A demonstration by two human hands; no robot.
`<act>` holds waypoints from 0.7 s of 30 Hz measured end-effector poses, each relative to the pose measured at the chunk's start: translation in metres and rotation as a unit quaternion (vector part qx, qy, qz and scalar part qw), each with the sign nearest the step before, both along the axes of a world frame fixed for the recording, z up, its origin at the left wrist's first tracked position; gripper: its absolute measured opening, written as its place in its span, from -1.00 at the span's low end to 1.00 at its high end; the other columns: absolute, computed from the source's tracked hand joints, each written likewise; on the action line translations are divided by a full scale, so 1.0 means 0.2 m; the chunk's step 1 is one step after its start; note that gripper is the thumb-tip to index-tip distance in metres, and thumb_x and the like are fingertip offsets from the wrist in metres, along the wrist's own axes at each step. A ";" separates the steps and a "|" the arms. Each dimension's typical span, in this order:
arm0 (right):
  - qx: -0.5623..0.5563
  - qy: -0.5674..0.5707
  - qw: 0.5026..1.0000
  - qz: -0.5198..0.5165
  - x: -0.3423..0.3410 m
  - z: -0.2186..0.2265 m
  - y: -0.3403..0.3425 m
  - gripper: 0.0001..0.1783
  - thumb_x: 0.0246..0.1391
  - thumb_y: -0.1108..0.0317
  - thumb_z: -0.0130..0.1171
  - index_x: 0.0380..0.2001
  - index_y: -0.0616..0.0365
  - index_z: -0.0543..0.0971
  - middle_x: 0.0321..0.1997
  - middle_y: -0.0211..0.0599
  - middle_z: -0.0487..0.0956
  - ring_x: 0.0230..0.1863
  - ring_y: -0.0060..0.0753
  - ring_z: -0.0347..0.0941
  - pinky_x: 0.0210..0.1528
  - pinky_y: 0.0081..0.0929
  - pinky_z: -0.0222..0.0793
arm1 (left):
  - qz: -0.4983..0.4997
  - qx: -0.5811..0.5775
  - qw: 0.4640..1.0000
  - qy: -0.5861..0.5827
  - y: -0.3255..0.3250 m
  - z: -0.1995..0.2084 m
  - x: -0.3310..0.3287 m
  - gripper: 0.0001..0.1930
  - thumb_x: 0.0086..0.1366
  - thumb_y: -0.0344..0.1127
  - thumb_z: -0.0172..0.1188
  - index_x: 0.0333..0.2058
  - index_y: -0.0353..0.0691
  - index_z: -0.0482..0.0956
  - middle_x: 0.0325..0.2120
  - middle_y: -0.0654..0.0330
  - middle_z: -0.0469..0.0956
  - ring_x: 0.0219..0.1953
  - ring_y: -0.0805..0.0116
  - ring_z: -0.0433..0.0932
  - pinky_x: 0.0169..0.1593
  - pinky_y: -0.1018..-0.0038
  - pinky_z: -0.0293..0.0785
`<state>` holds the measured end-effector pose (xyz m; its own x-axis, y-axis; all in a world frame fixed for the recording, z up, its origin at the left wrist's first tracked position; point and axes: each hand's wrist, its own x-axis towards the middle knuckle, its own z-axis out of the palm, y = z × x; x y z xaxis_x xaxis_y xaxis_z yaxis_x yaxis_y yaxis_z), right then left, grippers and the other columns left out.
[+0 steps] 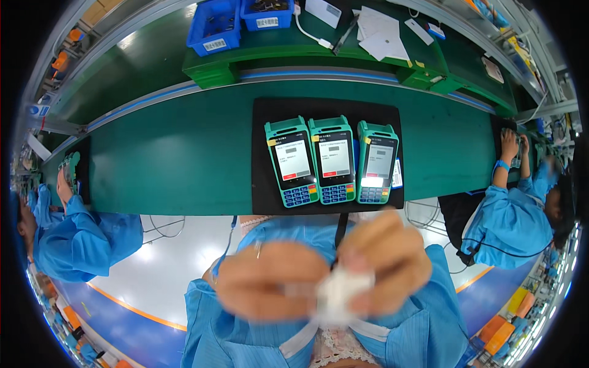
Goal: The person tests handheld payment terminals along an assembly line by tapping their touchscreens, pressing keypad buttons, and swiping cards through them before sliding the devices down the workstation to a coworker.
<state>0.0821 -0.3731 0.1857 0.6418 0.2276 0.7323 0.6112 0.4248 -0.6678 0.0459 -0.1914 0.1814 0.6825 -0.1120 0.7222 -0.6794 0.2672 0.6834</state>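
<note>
Close in front of my chest, both hands are raised and blurred. My right hand [392, 264] is closed on a small white object [343, 297], too smeared to name. Right beside it, my left hand [270, 279] is pinched, its fingertips up against the white object; what they grip I cannot make out. Beyond my hands, three green card payment terminals [292, 161] [333, 159] [376, 162] lie face up in a row on a black mat [264, 113]. Their screens are lit, and each has a keypad at its near end. Neither hand touches them.
The green workbench [172, 147] runs left and right. Behind it, a raised green shelf carries blue bins [213, 27], a white cable [310, 34], a pen-like black tool [345, 35] and white papers [380, 34]. Co-workers in blue sit at left [80, 239] and right [509, 221].
</note>
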 end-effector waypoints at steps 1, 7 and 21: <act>0.036 -0.004 0.997 0.073 -0.01 0.03 -0.02 -0.80 -0.13 0.56 0.37 -0.34 0.19 0.71 -0.16 0.00 0.59 -0.26 -0.12 0.53 -0.30 -0.31 0.46 | -0.026 -0.033 0.998 -0.041 -0.01 0.04 -0.02 -0.76 0.10 -0.60 0.25 -0.21 -0.41 0.59 -0.35 -0.25 0.58 -0.37 -0.12 0.63 -0.37 0.10 0.61; 0.167 0.039 0.976 0.137 -0.02 0.09 0.04 -0.96 0.08 0.62 0.23 -0.45 0.34 0.59 -0.31 0.08 0.62 -0.43 -0.22 0.50 -0.44 -0.46 0.46 | -0.124 -0.195 0.964 -0.134 -0.19 0.10 0.01 -0.88 0.18 -0.56 0.11 -0.52 -0.28 0.39 -0.55 -0.06 0.55 -0.56 0.07 0.58 -0.53 0.29 0.63; 0.123 0.087 0.965 0.214 -0.09 0.03 -0.02 -0.94 0.01 0.63 0.27 -0.39 0.35 0.61 -0.23 0.05 0.59 -0.39 -0.10 0.48 -0.36 -0.26 0.42 | -0.169 -0.349 0.921 0.035 -0.18 0.01 -0.10 -0.81 0.26 -0.51 0.20 -0.32 -0.21 0.32 -0.46 -0.04 0.50 -0.56 0.12 0.50 -0.58 0.32 0.51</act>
